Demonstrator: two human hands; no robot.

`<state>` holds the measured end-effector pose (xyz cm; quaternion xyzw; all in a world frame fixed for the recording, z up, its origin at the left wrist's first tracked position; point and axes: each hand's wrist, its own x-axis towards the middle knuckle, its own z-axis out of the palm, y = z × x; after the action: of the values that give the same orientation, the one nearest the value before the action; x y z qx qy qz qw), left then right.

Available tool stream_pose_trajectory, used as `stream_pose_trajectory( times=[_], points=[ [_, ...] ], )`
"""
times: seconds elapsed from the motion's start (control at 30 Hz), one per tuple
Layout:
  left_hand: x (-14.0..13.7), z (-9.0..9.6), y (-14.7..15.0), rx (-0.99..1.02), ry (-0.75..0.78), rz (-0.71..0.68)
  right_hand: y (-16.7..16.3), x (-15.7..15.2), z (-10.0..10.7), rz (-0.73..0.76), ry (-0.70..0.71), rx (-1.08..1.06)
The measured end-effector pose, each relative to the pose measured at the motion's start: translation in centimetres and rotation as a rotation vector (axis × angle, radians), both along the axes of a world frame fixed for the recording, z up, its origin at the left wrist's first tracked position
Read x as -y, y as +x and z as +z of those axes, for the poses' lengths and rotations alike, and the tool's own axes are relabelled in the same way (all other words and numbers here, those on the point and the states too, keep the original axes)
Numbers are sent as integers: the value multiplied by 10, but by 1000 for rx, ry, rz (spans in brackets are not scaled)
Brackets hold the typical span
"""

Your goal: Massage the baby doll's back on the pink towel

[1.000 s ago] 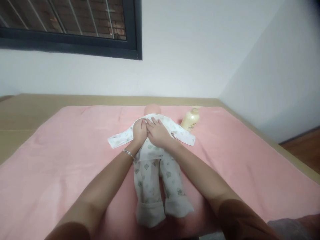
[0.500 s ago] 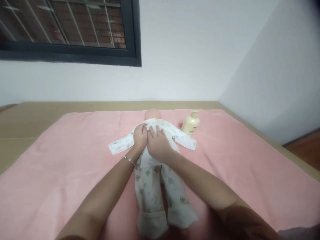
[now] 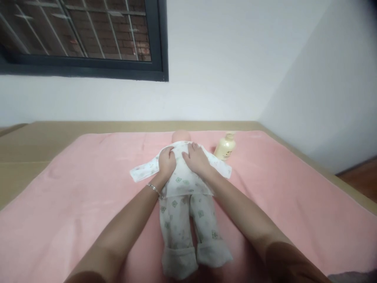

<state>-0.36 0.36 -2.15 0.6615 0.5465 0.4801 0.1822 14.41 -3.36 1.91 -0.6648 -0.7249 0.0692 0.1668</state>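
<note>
A baby doll [image 3: 184, 182] lies stretched out on a pink blanket, its head [image 3: 181, 136] pointing away from me. It wears a white top and trousers with small green prints. Both sleeves spread outward; the trouser cuffs are turned up. My left hand [image 3: 167, 163], with a bracelet at the wrist, is closed round the left side of the doll's upper body, its fingers partly hidden. On the right side of the upper body, my right hand [image 3: 198, 159] rests flat with thumb and fingers apart. A cream-coloured pump bottle [image 3: 225, 147] stands near the right sleeve.
The pink blanket [image 3: 97, 188] covers most of a tan surface [image 3: 59, 135] with a raised edge along the wall. A dark-framed window [image 3: 160, 70] with bars is at upper left. White walls [image 3: 220, 70] meet at the right.
My right hand has moved right, from the middle of the doll's upper body beside my left hand to its right side. The hands are now apart. My left hand stays in place.
</note>
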Motion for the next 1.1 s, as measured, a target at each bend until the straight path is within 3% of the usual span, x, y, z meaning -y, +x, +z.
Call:
stream_pose_trajectory(
  times=[0.07,0.17,0.27,0.33,0.53,0.87,1.1],
  points=[
    [0,0,0,9,-7,0,-14,15,1,12,36,78],
    [0,-1,-1,16,-24,4,-28,30,3,186,116,146],
    [-1,-1,-2,10,-30,-1,-24,23,4,348,112,76],
    [-2,-2,-2,3,-21,-6,-12,10,3,377,58,-14],
    [-2,-1,-3,-17,-3,-13,12,-19,-9,169,15,-154],
    [-3,-3,-2,-41,-9,2,6,-15,-8,121,7,-67],
    [-2,-2,1,-128,12,-6,-10,4,-4,-195,-56,31]
  ],
)
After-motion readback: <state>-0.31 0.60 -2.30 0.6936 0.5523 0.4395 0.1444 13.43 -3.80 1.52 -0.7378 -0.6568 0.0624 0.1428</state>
